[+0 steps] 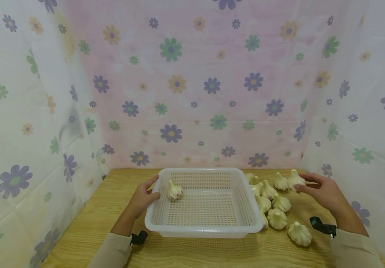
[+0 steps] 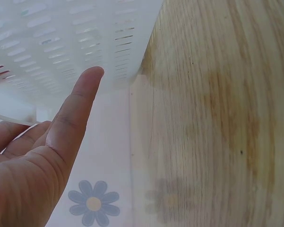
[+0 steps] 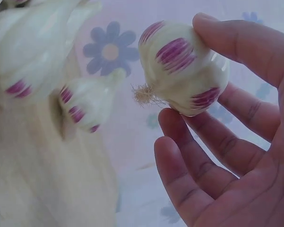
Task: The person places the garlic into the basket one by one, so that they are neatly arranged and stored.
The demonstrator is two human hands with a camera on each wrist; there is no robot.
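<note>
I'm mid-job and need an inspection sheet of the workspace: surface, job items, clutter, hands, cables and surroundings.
Surface: light-brown wood-grain table.
Job items: white rectangular slotted plastic basket on the table; one round whitish garlic bulb with purple marks inside, toward its left; loose round whitish garlic bulbs on the table by its right side.
Clutter: nothing seen.
Left hand: grips the basket's left rim.
Right hand: holds a purple-streaked garlic bulb between thumb and fingers.
Cables: nothing seen.
Surroundings: pale flower-print sheets behind and on both sides.
</note>
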